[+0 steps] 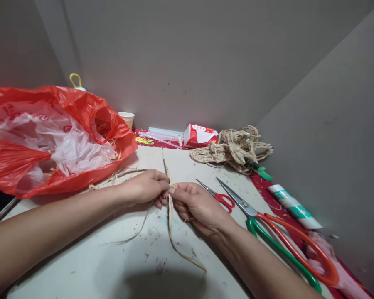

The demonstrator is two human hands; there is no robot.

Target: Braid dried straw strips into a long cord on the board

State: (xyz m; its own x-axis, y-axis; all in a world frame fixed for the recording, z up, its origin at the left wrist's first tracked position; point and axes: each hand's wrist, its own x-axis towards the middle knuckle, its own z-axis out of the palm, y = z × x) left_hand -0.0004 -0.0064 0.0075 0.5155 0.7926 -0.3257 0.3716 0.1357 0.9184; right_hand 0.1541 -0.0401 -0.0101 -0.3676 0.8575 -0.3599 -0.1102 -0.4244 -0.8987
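Note:
Dry, straw-coloured fibre strands [170, 211] run down the middle of the board, twisted or braided in their upper part. My left hand [151, 186] pinches them from the left and my right hand [195, 201] from the right, fingertips almost meeting. Above the hands the twisted part narrows to a thin point. Below them a loose strand curves toward the lower right, while a thinner one trails off to the lower left. The exact grip of the fingertips is partly hidden.
A red plastic bag [65, 99] with white plastic inside fills the left. Small scissors [220, 197] and large shears [246, 205] lie by my right arm. Behind are a braided straw bundle [233, 149], a red tissue pack [199, 136], a paper cup [127, 118] and a green-white tube [294, 206].

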